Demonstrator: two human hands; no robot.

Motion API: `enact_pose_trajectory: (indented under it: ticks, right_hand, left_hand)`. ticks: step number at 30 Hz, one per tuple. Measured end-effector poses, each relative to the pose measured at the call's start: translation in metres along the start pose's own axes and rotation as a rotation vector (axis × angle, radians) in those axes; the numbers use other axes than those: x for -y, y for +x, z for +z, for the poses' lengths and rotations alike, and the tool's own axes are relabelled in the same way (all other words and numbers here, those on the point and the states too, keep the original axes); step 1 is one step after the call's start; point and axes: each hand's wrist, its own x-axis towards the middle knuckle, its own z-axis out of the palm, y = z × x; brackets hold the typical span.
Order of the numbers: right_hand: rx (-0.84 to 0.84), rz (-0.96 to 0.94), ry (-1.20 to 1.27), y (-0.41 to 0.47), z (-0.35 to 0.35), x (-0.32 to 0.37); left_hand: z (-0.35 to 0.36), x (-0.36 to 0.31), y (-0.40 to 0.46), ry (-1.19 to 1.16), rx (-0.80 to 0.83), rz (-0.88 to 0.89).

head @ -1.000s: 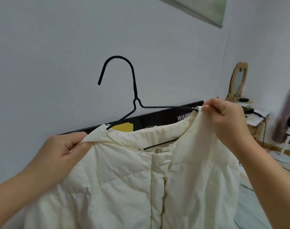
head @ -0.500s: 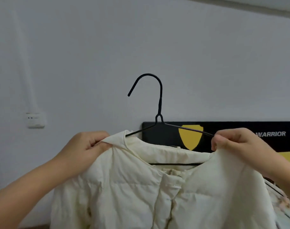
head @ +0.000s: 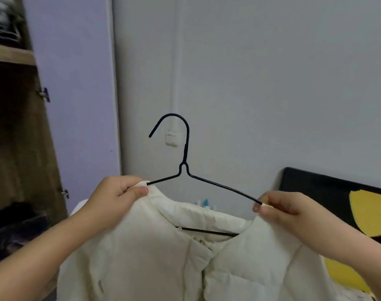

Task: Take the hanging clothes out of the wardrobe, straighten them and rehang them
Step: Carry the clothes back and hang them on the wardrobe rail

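Under the cream jacket [head: 163,257], hanger [head: 186,148] ends vanish; left hand [head: 117,194] and right hand [head: 280,207] pinch its shoulders.

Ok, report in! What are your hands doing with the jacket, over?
Left hand and right hand each pinch a shoulder of the cream jacket. Jacket on black hanger, hook free. Open wardrobe left, nothing blocking.
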Motion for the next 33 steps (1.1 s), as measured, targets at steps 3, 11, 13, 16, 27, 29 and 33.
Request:
enact_pose_trajectory:
  ticks: [3, 11, 13, 16, 27, 29, 33]
  right_hand:
    - [0.199, -0.07, -0.077, 0.026, 0.019, 0.018]
    - [0.753, -0.144, 0.595, 0.094, 0.126, 0.078]
    - [0.832, -0.186, 0.653, 0.109, 0.155, 0.108]
    - [0.889, -0.231, 0.73, 0.134, 0.195, 0.154]
    - [0.814, -0.177, 0.902, 0.203, 0.314, 0.323]
    - [0.866, -0.192, 0.91, 0.216, 0.33, 0.352]
    - [0.836, -0.222, 0.979, 0.258, 0.372, 0.396]
  left_hand:
    - [-0.039, 0.018, -0.023, -0.023, -0.059, -0.118]
    - [-0.161, 0.068, -0.062, 0.111, -0.074, -0.306]
    - [-0.194, 0.087, -0.068, 0.156, -0.097, -0.352]
    - [-0.239, 0.11, -0.075, 0.257, -0.141, -0.407]
    - [-0.39, 0.206, -0.095, 0.457, -0.648, -0.594]
    - [-0.406, 0.219, -0.098, 0.509, -0.697, -0.625]
    - [-0.437, 0.25, -0.1, 0.582, -0.786, -0.678]
